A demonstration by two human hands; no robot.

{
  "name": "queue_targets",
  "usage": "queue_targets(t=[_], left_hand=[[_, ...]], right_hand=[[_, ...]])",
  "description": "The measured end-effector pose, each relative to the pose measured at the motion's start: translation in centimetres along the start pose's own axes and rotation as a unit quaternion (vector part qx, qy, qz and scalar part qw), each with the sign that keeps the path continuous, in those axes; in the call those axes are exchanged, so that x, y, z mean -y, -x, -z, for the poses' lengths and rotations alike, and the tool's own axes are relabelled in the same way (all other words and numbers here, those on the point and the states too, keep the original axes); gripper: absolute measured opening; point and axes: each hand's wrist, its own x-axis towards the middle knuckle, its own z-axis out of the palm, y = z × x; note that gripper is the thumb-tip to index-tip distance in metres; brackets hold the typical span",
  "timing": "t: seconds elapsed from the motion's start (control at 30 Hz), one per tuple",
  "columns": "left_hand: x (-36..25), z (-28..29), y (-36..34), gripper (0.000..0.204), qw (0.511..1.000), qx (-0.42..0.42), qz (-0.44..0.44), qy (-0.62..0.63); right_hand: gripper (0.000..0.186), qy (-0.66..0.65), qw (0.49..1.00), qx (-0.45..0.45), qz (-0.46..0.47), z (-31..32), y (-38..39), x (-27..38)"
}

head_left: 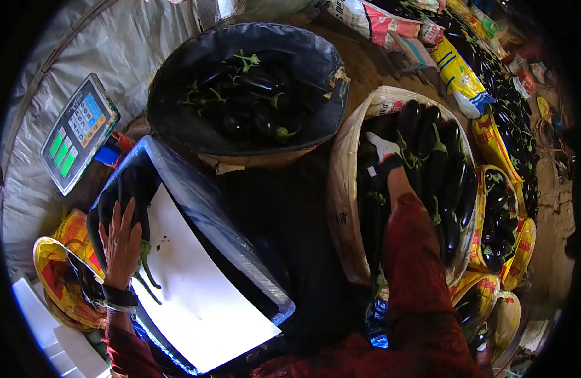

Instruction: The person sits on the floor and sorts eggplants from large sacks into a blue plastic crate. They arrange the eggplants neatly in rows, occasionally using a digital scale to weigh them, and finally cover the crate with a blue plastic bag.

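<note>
My bare left hand [120, 242] lies with its fingers stretched over dark purple eggplants [136, 195] at the left end of a grey-blue crate [196, 189]. Their green stems hang over a white sheet [183, 271] inside that crate. My right hand [385, 149], in a white glove, reaches into a large white woven sack [346, 183] packed with eggplants [437, 167]. Its thumb and fingers look apart, touching or just above the eggplants there; the undersides of the fingers are hidden.
A wide black-lined basket [171, 120] holding eggplants stands at the far middle. A scale display [79, 135] stands at the left. Yellow-and-red sacks [492, 145], several holding eggplants, line the right side. Another yellow sack [51, 271] sits left of the crate.
</note>
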Motion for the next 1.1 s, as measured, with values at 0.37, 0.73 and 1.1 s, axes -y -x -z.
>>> queue_targets(t=[0.37, 0.73, 1.1], left_hand=[[0.1, -0.4, 0.1, 0.052, 1.0, -0.022, 0.001, 0.003], [1.7, -1.5, -0.5, 0.052, 0.999, -0.028, 0.004, -0.03], [1.3, -0.9, -0.3, 0.054, 1.0, -0.016, 0.016, 0.008]], right_hand=[[0.013, -0.287, 0.943, 0.107, -0.134, 10.1, 0.8, -0.3], [0.017, -0.273, 0.943, -0.151, -0.115, 22.4, 0.1, -5.1], [0.068, 0.365, 0.93, 0.038, -0.026, 12.6, 5.3, 1.0]])
